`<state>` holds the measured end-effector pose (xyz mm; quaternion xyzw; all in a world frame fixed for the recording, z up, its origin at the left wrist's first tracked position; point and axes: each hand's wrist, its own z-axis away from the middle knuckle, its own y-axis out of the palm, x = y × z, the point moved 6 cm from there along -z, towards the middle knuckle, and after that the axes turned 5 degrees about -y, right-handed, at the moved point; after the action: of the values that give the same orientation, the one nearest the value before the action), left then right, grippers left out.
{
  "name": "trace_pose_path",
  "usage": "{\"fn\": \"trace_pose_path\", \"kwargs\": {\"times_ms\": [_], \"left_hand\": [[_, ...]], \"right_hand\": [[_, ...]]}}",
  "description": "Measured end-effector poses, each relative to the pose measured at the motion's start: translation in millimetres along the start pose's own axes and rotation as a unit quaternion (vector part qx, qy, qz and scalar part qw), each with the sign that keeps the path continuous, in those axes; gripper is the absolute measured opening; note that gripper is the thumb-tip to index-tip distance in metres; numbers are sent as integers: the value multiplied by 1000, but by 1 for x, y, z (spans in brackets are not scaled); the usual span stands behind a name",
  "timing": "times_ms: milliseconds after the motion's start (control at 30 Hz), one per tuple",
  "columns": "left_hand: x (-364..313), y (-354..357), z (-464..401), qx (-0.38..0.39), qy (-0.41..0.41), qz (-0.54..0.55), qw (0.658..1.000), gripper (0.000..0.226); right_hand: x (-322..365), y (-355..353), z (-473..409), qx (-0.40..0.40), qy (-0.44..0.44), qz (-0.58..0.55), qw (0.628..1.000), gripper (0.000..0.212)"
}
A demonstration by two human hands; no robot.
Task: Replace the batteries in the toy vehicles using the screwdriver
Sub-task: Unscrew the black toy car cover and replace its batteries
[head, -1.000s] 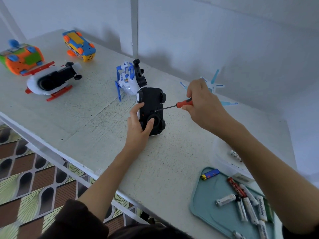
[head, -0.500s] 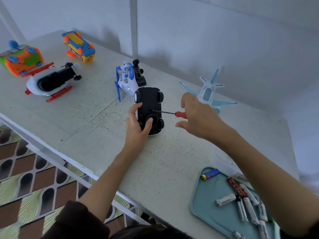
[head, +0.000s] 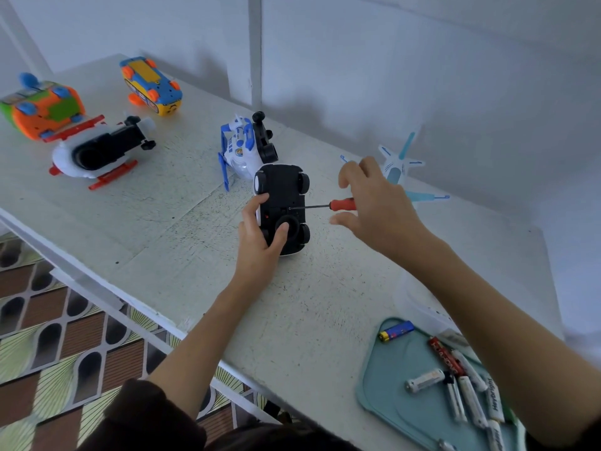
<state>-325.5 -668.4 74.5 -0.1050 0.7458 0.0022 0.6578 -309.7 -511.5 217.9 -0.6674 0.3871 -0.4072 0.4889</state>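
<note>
A black toy car (head: 283,190) lies upside down on the white table (head: 182,222). My left hand (head: 257,245) grips its near end, thumb on the round part of the underside. My right hand (head: 380,206) holds the red-handled screwdriver (head: 341,204) level, with the tip set on a screw in the car's underside. Thumb and forefinger are spread above and below the handle, whose end is hidden in my hand. A teal tray (head: 390,402) at the lower right holds several white batteries (head: 455,382) and a blue one (head: 396,331).
Just behind the car lies a white and blue toy (head: 242,148). A white and red toy (head: 97,151), an orange and green one (head: 42,105) and a yellow and blue one (head: 151,84) sit far left. A pale blue plane (head: 398,167) is behind my right hand. The table edge runs near left.
My right hand dropped from above the handle to level with it, and its fingers opened out around the handle. The screwdriver now lies flatter. The left hand and car stayed put.
</note>
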Motion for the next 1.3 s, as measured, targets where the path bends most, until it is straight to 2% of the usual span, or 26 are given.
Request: {"fn": "trace_pose_path", "kwargs": {"times_ms": [133,233,433,600,767,867,933,1067,1167,1300], "left_hand": [[0,0,1,2,1,-3,1000,49],[-1,0,1,0,3,-7,1000,48],[0,-1,0,-3,8,-12,1000,49],[0,-1,0,-1,8,-18,1000,50],[-1,-1,0,1,12,-19,1000,49],[1,-1,1,-3,9,-20,1000,50],[0,-1,0,-3,10,-20,1000,50],[-1,-1,1,-3,11,-24,1000,50],[0,-1,0,-4,12,-25,1000,50],[0,0,0,-5,16,-24,1000,50]], "right_hand": [[-1,-6,-2,-22,2,63,998,19],[-3,-5,-5,-42,7,92,995,31],[-8,5,-1,28,23,-7,999,43],[-12,2,-2,37,27,23,999,30],[-18,7,-6,36,50,81,995,47],[-14,7,-5,19,34,-3,999,35],[-9,5,-4,27,15,-11,999,38],[-9,2,-8,38,19,61,997,32],[-11,7,-10,48,25,103,993,44],[-6,7,-5,22,-10,37,999,35]]}}
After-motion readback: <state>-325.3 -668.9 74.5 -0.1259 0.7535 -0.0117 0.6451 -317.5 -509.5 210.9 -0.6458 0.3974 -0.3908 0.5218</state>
